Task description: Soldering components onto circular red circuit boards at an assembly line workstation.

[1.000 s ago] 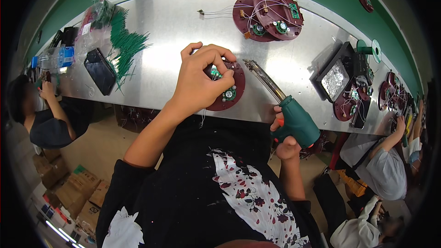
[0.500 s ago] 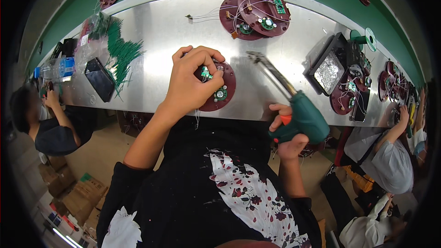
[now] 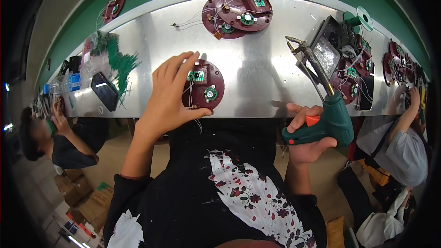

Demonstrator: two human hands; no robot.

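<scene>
My left hand (image 3: 171, 93) rests on a dark red round board (image 3: 205, 86) near the front edge of the steel bench (image 3: 262, 69). Its fingers spread over the board's left side, and the thumb presses the lower rim. The board carries a small green circuit piece, a round part and thin white wires. My right hand (image 3: 307, 134) grips a green soldering gun (image 3: 321, 118) with an orange trigger. The gun's long metal tip points up and away over the bench, well to the right of the board.
Two stacked red boards (image 3: 239, 11) lie at the back. A black tray with a shiny pad (image 3: 324, 50) and more red boards (image 3: 356, 71) sit at right. Green wire bundles (image 3: 120, 59) and a dark phone (image 3: 104, 91) lie at left. Other people work on both sides.
My right hand has drawn the soldering gun away from the board, out to the right. My left hand has opened flatter over the board, which has shifted slightly.
</scene>
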